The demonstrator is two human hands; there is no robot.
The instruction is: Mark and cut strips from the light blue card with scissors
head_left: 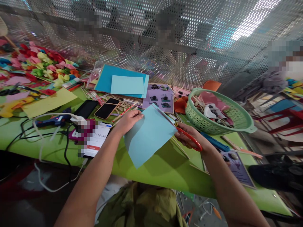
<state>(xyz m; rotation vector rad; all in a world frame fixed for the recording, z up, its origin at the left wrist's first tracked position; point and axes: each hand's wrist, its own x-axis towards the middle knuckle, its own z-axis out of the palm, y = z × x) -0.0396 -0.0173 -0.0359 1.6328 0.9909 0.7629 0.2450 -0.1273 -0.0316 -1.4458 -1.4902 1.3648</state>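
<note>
A light blue sheet of paper [149, 135] is held up above the front part of the green table. My left hand [131, 121] pinches its left edge, thumb on top. In my right hand [187, 134] is a pair of scissors [193, 142] with red-orange handles. Their blades lie along the paper's upper right edge; I cannot tell how far they are apart. Behind the paper, another light blue piece [127, 84] rests on darker blue sheets [104, 78].
A green basket [220, 126] with sticks and scraps stands at the right. Two dark phones [107, 108], a glue gun [55, 120] and cables lie left on the green table [156, 178]. A purple card [158, 97] with stones lies behind. A perforated metal screen [142, 41] closes the back.
</note>
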